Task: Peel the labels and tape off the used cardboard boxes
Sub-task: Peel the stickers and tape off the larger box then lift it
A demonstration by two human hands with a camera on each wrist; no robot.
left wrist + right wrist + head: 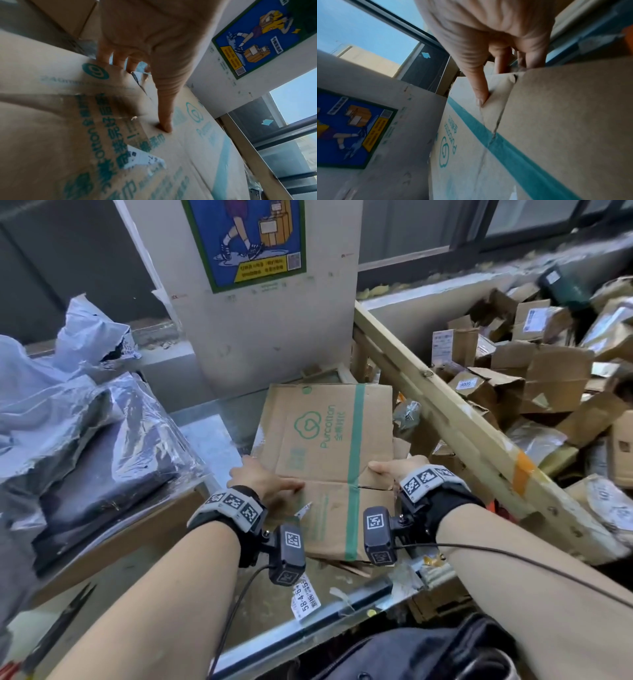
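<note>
at the near edge of the metal-rimmed counter (342, 614), a loose white printed label (306, 597) lies flat, with scraps of peeled tape beside it. just beyond, the flattened brown cardboard box with green lettering and a green stripe (325, 446) lies on the counter, a torn white label remnant (303, 510) sticking up from its near flap. the left hand (263, 479) grips the box's left edge, thumb pressed on the top face and the other fingers curled over the edge, as the left wrist view shows. the right hand (394, 465) pinches the box's right edge at the fold between panel and flap, thumb on top and fingers wrapped underneath. to the left, crumpled grey plastic mailing bags (68, 405) are heaped on a dark flat item, well apart from the box. to the right, a pale wooden rail (462, 422) runs diagonally, and behind it lies a heap of used brown cardboard boxes with white labels (531, 371). farther back, a blue poster with a green border (245, 237) hangs on a white pillar.
</note>
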